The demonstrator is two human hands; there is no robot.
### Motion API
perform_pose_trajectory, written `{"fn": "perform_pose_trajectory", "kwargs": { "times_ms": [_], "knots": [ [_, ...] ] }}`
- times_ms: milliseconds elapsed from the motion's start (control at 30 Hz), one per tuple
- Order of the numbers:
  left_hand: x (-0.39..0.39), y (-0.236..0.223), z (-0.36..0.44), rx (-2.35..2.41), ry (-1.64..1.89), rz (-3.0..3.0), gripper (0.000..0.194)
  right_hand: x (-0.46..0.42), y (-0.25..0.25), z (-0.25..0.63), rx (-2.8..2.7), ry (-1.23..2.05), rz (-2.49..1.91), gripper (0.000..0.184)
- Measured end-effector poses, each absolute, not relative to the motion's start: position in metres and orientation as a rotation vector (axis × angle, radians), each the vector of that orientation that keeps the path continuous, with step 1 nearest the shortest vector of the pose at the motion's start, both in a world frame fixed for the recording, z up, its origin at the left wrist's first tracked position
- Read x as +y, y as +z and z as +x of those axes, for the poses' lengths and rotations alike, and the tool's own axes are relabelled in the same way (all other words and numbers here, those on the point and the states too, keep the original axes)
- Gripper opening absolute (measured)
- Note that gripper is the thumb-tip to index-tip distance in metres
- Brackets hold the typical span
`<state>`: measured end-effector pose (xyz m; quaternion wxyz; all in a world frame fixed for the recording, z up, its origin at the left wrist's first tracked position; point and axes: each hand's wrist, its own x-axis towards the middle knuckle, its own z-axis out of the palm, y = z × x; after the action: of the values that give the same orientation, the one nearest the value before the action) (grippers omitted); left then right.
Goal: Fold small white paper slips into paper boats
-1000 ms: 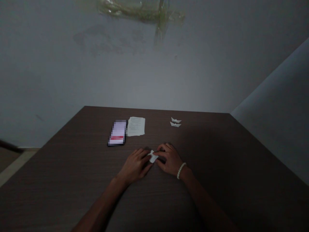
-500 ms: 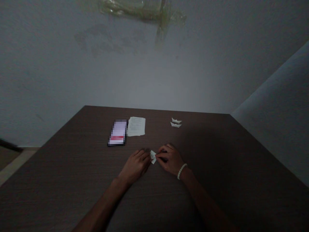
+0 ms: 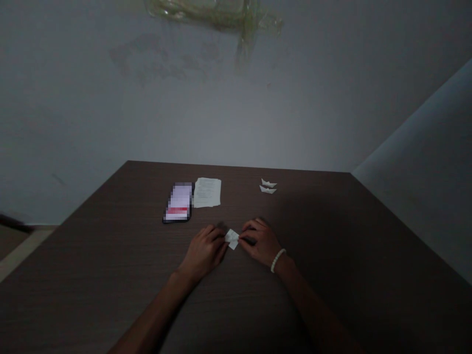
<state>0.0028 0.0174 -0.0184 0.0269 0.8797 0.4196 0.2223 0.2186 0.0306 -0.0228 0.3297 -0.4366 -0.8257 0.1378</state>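
Observation:
A small folded piece of white paper (image 3: 232, 239) lies between my hands over the middle of the table. My left hand (image 3: 205, 250) pinches its left corner between thumb and fingers. At the opposite corner, the thumb and index finger of my right hand (image 3: 260, 244) are closed on the paper, and a pale beaded bracelet (image 3: 278, 260) circles that wrist. The paper looks like a small diamond with fold lines across it; its finer creases are too small to make out.
Two small white paper boats (image 3: 268, 189) sit one behind the other toward the back of the dark wooden table (image 3: 236, 305). A stack of printed paper sheets (image 3: 207, 192) lies at back left, beside a phone (image 3: 179, 202) with a blurred screen. A wall (image 3: 236, 113) rises behind the table.
My fingers have drawn back toward the paper's left and right corners, so more of it shows. It now looks flatter and more diamond-shaped. The boats, sheets and phone have stayed put.

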Motion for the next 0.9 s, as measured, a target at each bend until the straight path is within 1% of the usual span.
{"fn": "perform_pose_trajectory", "kwargs": {
  "times_ms": [233, 433, 533, 633, 900],
  "knots": [
    [0.018, -0.02, 0.002, 1.238, 0.691, 2.689, 0.026, 0.032, -0.025, 0.22, -2.167, 0.358, -1.131, 0.003],
    [0.017, -0.016, 0.003, 1.23, 0.614, 2.684, 0.022, 0.032, -0.026, 0.221, -2.198, 0.393, -1.082, 0.003],
    [0.017, -0.012, 0.005, 1.262, 0.535, 2.716, 0.031, 0.033, -0.027, 0.221, -2.198, 0.393, -1.063, 0.003],
    [0.016, -0.01, 0.005, 1.304, 0.486, 2.714, 0.032, 0.033, -0.028, 0.221, -2.19, 0.388, -1.066, 0.003],
    [0.018, -0.012, 0.004, 1.311, 0.57, 2.634, 0.03, 0.031, -0.024, 0.22, -2.184, 0.405, -1.116, 0.004]
  ]
}}
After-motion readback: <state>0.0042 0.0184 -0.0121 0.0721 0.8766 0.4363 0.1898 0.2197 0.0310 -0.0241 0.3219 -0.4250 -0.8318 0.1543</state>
